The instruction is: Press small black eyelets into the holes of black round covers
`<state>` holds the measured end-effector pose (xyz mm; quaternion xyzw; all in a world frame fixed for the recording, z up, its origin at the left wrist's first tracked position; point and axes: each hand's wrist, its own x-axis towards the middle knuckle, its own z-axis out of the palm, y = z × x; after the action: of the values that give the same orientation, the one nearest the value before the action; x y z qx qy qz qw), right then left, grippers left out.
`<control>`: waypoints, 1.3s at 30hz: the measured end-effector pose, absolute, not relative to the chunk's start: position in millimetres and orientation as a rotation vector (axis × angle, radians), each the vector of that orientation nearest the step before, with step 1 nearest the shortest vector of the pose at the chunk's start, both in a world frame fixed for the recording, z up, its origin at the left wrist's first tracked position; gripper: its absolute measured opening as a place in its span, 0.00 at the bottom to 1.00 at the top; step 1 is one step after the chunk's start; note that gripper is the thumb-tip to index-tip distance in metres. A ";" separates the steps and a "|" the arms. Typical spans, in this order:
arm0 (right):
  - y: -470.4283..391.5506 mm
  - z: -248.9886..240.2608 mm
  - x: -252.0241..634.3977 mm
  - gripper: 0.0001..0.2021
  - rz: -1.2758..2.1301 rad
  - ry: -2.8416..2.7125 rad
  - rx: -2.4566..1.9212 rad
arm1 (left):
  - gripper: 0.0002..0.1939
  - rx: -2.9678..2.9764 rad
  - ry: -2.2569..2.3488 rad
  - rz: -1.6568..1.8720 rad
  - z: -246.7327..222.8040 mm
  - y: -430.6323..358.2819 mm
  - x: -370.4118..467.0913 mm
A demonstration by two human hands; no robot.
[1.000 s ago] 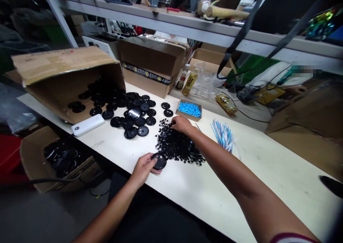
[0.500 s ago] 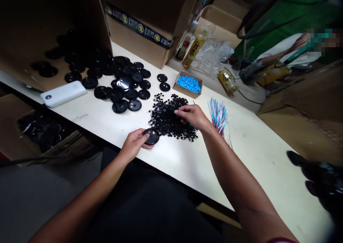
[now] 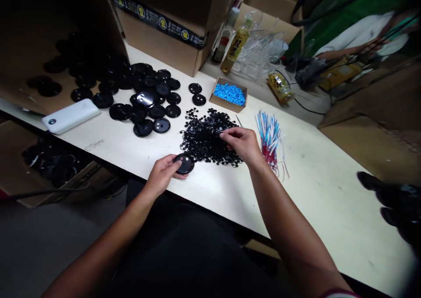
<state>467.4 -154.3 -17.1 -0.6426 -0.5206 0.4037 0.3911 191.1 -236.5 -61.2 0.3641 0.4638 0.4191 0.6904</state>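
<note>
My left hand (image 3: 164,172) holds a round black disc (image 3: 185,164) near the table's front edge, thumb on its face. My right hand (image 3: 242,143) is over the right side of a pile of small black parts (image 3: 205,136), thumb and fingertips pinched together; whatever is between them is too small to make out. Behind the pile, a small cardboard box (image 3: 229,108) holds blue pieces (image 3: 229,94). To the right of my right hand lies a bundle of blue, white and red wires (image 3: 269,136). More black discs (image 3: 157,111) are heaped on the left.
A white oblong device (image 3: 71,116) lies at the left on the white table (image 3: 315,201). A large open carton (image 3: 19,83) stands behind it. Bottles (image 3: 236,46) and clear plastic are at the back. Black objects (image 3: 397,206) sit at the far right, and a person's arm (image 3: 348,50) shows beyond.
The view has shifted slightly. My right hand has moved a little to the right over the pile, still pinched. My left hand keeps hold of the disc, which is tilted slightly differently.
</note>
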 end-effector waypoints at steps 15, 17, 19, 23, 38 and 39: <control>-149.2 -8.6 482.9 0.14 0.928 -1.328 -1.603 | 0.19 0.856 1.061 0.932 -64.6 -237.5 189.1; -160.3 -6.3 491.1 0.14 0.863 -1.510 -1.681 | 0.19 0.856 1.059 0.935 -66.2 -238.6 188.5; -174.5 -5.8 497.2 0.13 0.745 -1.716 -1.782 | 0.19 0.856 1.061 0.934 -66.8 -238.9 189.1; -191.3 -10.8 493.0 0.18 0.551 -1.980 -1.898 | 0.18 0.896 1.108 0.898 -63.6 -234.7 195.4; -152.4 -32.7 473.3 0.10 0.800 -1.566 -1.721 | 0.12 0.966 1.195 0.747 -55.1 -192.4 236.2; -152.6 -34.1 475.8 0.10 0.886 -1.461 -1.694 | 0.12 0.967 1.193 0.754 -55.0 -190.9 237.0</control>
<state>475.8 -152.6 -34.1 -0.6569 -0.5667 0.3438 0.3594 237.0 -190.9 -55.0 0.4265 0.5262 0.3329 0.6560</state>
